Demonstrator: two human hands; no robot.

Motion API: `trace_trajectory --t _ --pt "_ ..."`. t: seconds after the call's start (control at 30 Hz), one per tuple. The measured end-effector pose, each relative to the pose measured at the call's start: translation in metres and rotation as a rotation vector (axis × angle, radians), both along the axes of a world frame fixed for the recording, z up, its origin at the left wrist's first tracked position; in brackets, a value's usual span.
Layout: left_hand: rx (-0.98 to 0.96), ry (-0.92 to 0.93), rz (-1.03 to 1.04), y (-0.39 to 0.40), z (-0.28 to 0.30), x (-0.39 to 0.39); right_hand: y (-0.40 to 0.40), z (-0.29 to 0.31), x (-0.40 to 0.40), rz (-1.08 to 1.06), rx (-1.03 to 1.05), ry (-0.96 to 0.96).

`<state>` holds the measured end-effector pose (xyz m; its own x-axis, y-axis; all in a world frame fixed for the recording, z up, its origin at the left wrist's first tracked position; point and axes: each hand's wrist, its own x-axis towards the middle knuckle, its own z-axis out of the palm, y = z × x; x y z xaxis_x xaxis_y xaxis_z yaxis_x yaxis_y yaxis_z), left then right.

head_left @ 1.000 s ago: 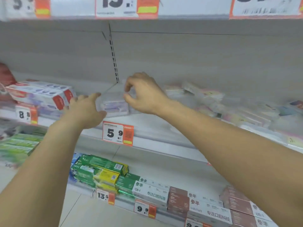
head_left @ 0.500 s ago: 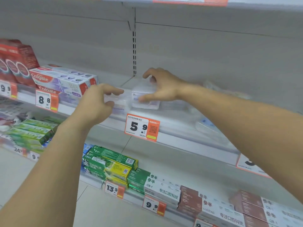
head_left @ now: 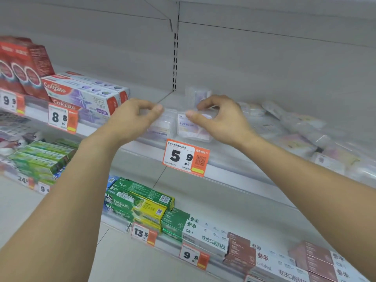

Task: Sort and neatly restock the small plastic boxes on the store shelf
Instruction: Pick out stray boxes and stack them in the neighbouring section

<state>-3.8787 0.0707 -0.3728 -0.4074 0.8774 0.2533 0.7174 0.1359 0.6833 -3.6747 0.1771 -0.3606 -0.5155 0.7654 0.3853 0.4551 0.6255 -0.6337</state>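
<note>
Hands are both up at the middle shelf (head_left: 227,169), working side by side just above the 5.9 price tag (head_left: 186,159). Left hand (head_left: 132,119) is curled, thumb and fingertips pinched onto the top edge of a clear plastic box (head_left: 162,127) standing at the shelf front; wrist is bent slightly, forearm rising from the lower left. Right hand (head_left: 221,119) mirrors it, thumb in front and fingers hooked over the top of a second clear box (head_left: 191,129), the one with a pale purple label, forearm stretching in from the lower right. The two boxes sit just beside each other, apparently touching, though motion blur makes the seam hard to read. Behind the right hand, another small clear box (head_left: 198,95) stands upright against the back panel. Off to the right, a loose heap of similar clear packs (head_left: 295,135) sprawls across the same shelf, tilted every which way, too blurred to count. Left of the hands, Colgate cartons (head_left: 85,92) lie stacked, with red cartons (head_left: 22,64) standing beyond them. One shelf down, green Darlie cartons (head_left: 140,204) lie in a neat stack.
</note>
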Motion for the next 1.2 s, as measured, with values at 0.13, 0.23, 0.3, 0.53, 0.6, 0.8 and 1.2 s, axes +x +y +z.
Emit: trace_trajectory --t 0.13,0.23,0.3,0.53,0.6,0.8,1.2 --pt "-0.080 0.145 -0.072 0.000 -0.001 -0.007 -0.001 -0.003 -0.004 0.083 -0.029 -0.121" --pt "0.006 0.123 -0.048 0.006 -0.006 -0.008 -0.001 -0.001 -0.001 0.087 0.023 -0.190" --pt "0.079 0.108 -0.003 0.011 -0.007 -0.007 -0.003 0.004 -0.002 0.059 0.080 -0.128" --pt "0.399 -0.461 0.171 0.022 0.005 0.000 -0.001 0.034 -0.017 0.103 -0.069 0.063" --pt "0.392 -0.747 0.032 0.021 0.012 0.011 -0.005 0.039 -0.023 0.196 -0.252 0.082" --pt "0.162 -0.728 -0.202 0.008 0.030 0.026 0.000 0.053 -0.038 0.214 -0.495 0.359" --pt "0.237 0.126 -0.175 -0.002 0.020 -0.004 0.005 0.043 -0.066 0.171 -0.330 0.007"
